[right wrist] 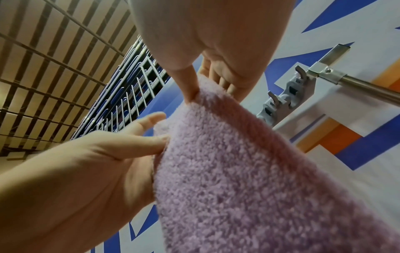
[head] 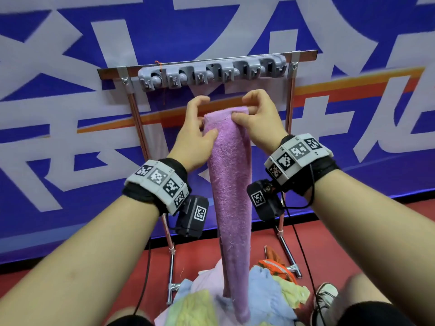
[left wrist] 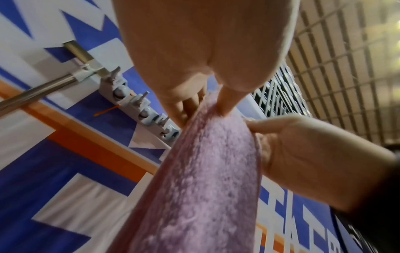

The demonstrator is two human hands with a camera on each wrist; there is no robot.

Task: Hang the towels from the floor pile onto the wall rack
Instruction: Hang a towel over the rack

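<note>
Early stage: grey plastic wall rack (head: 213, 72) with row of hooks bare, no towel hung yet. One long purple terry towel (head: 231, 184) held up just below rack; left hand (head: 196, 137) and right hand (head: 257, 118) both pinching its top edge. Pile of pastel towels (head: 266, 290) left on red floor (head: 329, 243), several, exact count unclear.

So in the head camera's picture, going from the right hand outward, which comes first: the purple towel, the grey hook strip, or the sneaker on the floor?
1. Purple towel: pinched at its top edge by the right hand.
2. Grey hook strip: just above the hands, on the rack's top bar.
3. Sneaker: far below, on the red floor at lower right.
</note>
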